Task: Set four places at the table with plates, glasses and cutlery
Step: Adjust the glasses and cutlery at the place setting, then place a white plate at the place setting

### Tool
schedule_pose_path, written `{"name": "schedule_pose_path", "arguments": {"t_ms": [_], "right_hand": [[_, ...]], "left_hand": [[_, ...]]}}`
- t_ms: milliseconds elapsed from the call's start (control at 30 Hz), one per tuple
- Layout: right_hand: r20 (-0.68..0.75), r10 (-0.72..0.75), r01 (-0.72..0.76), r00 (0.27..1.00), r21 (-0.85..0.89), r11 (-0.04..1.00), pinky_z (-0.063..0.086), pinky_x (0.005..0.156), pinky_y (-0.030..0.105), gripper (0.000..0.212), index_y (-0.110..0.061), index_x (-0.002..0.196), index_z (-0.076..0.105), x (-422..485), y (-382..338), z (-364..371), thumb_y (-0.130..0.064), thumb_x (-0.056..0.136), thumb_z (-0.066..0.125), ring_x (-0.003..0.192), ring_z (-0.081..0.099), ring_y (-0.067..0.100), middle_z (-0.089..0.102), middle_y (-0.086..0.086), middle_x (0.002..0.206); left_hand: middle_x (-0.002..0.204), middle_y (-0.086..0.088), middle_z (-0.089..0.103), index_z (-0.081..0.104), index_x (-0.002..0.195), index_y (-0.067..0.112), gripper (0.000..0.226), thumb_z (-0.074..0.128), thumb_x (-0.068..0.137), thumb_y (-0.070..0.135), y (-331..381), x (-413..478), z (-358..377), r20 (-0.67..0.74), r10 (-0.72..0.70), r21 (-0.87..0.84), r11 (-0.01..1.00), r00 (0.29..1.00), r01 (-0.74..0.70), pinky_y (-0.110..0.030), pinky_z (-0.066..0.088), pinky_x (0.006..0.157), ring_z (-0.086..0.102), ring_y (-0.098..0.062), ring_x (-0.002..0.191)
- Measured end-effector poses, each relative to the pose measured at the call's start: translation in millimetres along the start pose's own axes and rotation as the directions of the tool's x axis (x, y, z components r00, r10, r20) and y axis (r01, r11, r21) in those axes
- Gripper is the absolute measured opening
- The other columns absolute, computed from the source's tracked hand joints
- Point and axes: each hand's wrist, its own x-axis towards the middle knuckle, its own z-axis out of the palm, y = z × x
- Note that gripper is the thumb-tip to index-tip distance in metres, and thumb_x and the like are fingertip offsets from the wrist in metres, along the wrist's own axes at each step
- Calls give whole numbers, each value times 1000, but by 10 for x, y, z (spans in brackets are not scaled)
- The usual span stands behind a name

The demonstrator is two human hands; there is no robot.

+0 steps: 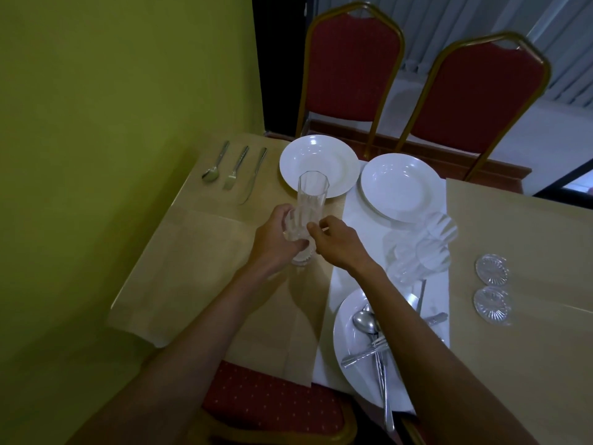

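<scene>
1. Containers. The near plate, at the table edge below our right forearm, holds a loose heap of cutlery: a spoon lies bowl-up on top, with crossed forks and long handles beneath it. Two more white plates sit at the far side: the left plate in front of one red chair, and the right plate just beside it, on the white cloth.

2. Surroundings. On the tan placemat, a laid spoon, fork and knife lie side by side to the left of the left plate. A cluster of clear glasses stands between the right plate and the near plate, close to our right wrist; their outlines are blurred. Two cut-glass coasters lie on the right-hand placemat, well apart from both hands.

3. Task item. The tall glass stands upright over the tan placemat, its rim overlapping the near edge of the left plate in this view. Our left hand wraps its curled fingers round the lower half of the glass. Our right hand pinches the same glass from the right side with curled fingertips. We cannot tell whether the base rests on the mat.
</scene>
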Motion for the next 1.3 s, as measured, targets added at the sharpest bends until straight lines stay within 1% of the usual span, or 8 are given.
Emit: {"name": "schedule_pose_path", "arguments": {"t_ms": [333, 500, 667, 800, 933, 1067, 1233, 1300], "right_hand": [[-15, 24, -24, 1000, 5, 1000, 53, 91, 37, 50, -12, 131, 52, 28, 13, 15, -51, 101, 45, 104, 67, 26, 66, 10, 123], [-44, 36, -36, 998, -5, 999, 47, 85, 34, 49, -12, 127, 53, -16, -7, 19, -52, 101, 45, 98, 58, 20, 64, 8, 121], [-70, 67, -68, 995, -22, 997, 49, 94, 40, 53, -15, 125, 54, -82, 32, -21, -60, 99, 43, 108, 59, 24, 63, 5, 121], [-86, 80, -81, 993, -9, 997, 51, 94, 43, 53, -17, 122, 54, -133, 104, -130, -63, 96, 42, 100, 61, 21, 66, 4, 114], [-102, 77, -78, 992, -7, 997, 53, 94, 46, 58, -24, 125, 55, -249, 178, -332, -67, 88, 45, 100, 67, 22, 69, 1, 112], [-129, 10, -10, 992, 1, 1000, 54, 93, 41, 41, -25, 119, 61, -406, 227, -686, -56, 93, 53, 98, 69, 19, 73, -2, 107], [-198, -78, 74, 977, -27, 997, 51, 69, 27, 31, -22, 113, 66, -566, 281, -1158, -46, 96, 57, 89, 71, 14, 73, -3, 100], [-219, -91, 85, 971, -33, 996, 50, 67, 25, 29, -22, 111, 67, -565, 328, -1373, -45, 97, 57, 85, 71, 13, 74, -3, 97]], "left_hand": [[133, 5, 58, 45, 137, 30, 74, 82, 75, 18, -34, 32, 44, 2, -33, -15, 999, 999, 33, -23, 46, 85, 54, -11, 120], [138, 1, 56, 41, 143, 28, 80, 82, 76, 16, -42, 33, 48, -2, -70, -27, 997, 998, 70, -26, 46, 90, 53, -15, 127], [147, -5, 48, 28, 152, 20, 91, 81, 78, 15, -14, -57, 26, 6, -234, -9, 972, 972, 234, -32, 49, 93, 51, -22, 129], [120, -5, 61, 49, 128, 16, 55, 75, 81, 30, -16, -230, 31, 73, -373, 131, 923, 925, 362, -34, 52, 79, 61, -24, 105], [101, -5, 68, 63, 105, 16, 20, 67, 86, 21, 61, -378, 194, 259, -332, 98, 943, 907, 317, -32, 53, 73, 67, -24, 93], [107, -1, 68, 60, 123, 18, 33, 64, 90, 24, 364, -360, 463, 374, -216, 68, 976, 902, 205, -26, 50, 74, 66, -16, 98], [107, -2, 69, 60, 123, 17, 31, 62, 94, 27, 733, -165, 791, 415, -135, 59, 991, 900, 121, -31, 54, 85, 68, -14, 98], [108, -4, 68, 61, 121, 15, 29, 61, 94, 24, 877, -69, 897, 398, -115, 49, 993, 910, 104, -27, 53, 78, 68, -14, 94]]}}
